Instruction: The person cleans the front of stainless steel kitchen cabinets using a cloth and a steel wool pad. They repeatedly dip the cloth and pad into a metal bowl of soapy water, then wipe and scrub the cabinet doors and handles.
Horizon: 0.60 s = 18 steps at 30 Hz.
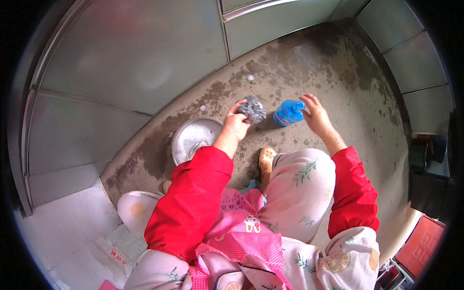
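Note:
My left hand (234,125) grips a ball of steel wool (252,110) and holds it above the concrete floor. To its right is a blue plastic squeeze bottle (287,114) with a narrow blue spout. My right hand (317,115) is at the top of this bottle, its fingers closed around a small whitish piece beside the spout, apparently a cap. Below and left of my left hand, a round metal basin (177,146) rests on the floor with whitish, sudsy liquid inside. My left forearm covers part of its right side.
Grey-green cabinet panels (137,54) rise along the left and top, with more panels (417,69) at the right. Two small pale bits (250,77) lie on the damp-stained concrete floor (362,108). A red box (420,246) is at lower right, a printed plastic bag (116,253) at lower left.

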Each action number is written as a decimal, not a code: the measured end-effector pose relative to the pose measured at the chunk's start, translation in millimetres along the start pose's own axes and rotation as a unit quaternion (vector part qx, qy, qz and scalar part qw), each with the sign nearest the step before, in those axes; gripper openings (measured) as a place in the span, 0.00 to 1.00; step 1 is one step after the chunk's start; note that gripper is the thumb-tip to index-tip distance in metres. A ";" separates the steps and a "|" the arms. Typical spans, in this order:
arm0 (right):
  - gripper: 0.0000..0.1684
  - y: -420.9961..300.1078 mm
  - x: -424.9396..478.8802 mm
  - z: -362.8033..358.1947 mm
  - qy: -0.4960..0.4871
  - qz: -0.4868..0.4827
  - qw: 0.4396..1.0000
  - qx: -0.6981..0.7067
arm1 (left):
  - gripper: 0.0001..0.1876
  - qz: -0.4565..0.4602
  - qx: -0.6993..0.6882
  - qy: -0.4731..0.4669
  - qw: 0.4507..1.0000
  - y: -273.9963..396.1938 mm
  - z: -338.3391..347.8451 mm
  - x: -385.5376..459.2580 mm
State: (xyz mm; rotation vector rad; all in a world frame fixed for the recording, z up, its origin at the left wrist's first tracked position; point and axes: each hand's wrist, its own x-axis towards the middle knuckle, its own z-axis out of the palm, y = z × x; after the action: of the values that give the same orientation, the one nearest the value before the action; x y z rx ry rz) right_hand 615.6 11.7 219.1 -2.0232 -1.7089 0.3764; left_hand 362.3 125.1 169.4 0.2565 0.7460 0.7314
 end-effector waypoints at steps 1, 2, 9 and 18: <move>0.25 -3.7 -3.6 5.6 0.006 -0.023 0.999 -0.033 | 0.29 -0.025 -0.001 0.040 0.999 -14.3 9.9 10.7; 0.25 -7.9 -5.2 11.2 -0.011 -0.002 0.998 -0.059 | 0.29 -0.047 -0.003 0.041 0.998 -23.5 16.5 20.5; 0.35 -9.5 -13.9 46.2 0.071 0.007 0.991 -0.110 | 0.26 -0.138 0.016 0.038 0.990 -67.8 29.7 52.7; 0.37 -5.8 -8.6 44.2 0.090 0.003 0.991 -0.098 | 0.23 -0.139 0.010 0.034 0.990 -73.3 38.5 60.4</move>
State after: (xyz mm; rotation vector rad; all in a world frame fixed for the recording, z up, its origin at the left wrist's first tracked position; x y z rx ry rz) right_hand 587.5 11.5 183.5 -2.1278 -1.6831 0.0252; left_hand 457.1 114.6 131.9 0.1419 0.8344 0.4712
